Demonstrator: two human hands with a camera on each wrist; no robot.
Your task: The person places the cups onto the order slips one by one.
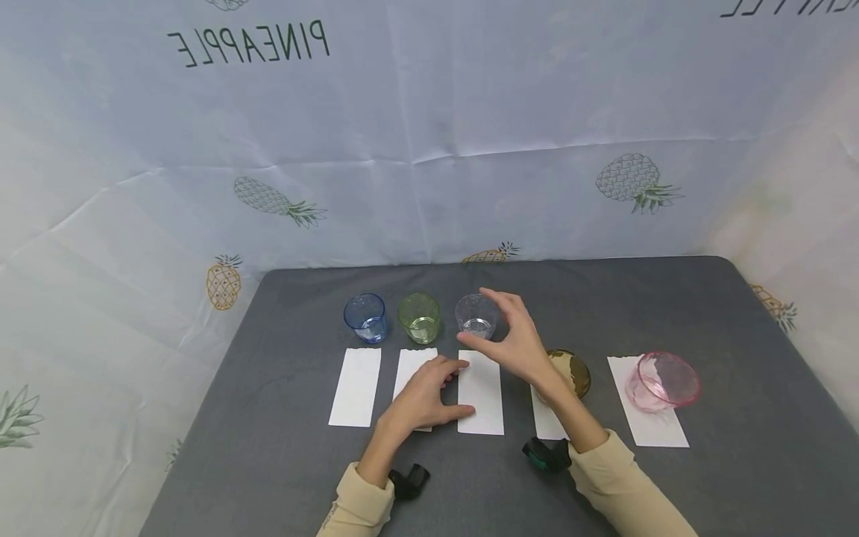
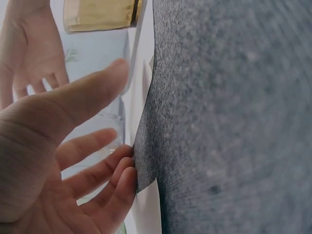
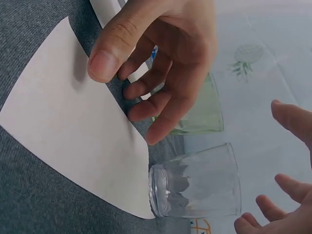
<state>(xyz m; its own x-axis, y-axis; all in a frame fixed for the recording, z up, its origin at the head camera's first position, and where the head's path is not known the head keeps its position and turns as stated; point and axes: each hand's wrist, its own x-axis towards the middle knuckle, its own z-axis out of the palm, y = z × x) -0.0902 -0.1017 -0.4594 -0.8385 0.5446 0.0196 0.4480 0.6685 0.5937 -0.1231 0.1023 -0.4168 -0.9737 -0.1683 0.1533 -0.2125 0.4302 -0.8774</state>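
Observation:
A clear glass (image 1: 475,317) stands upright behind the third white paper strip (image 1: 480,399). My right hand (image 1: 517,343) is beside it, thumb and fingers spread wide; the right wrist view shows a gap between those fingers and the clear glass (image 3: 202,183). Low over the table, my left hand (image 1: 421,399) reaches between the second strip (image 1: 409,367) and the third one. Its fingers are loosely bent and its thumb points right, with nothing held. In the left wrist view, the left hand's fingertips (image 2: 127,168) are close to the table cloth; whether they touch it I cannot tell.
Left of the clear glass stand a green glass (image 1: 419,319) and a blue glass (image 1: 366,319), behind their strips. An amber glass (image 1: 576,371), partly behind my right forearm, and a pink glass (image 1: 663,384) stand on strips at the right. A pineapple-print curtain (image 1: 429,201) borders the grey table (image 1: 268,418).

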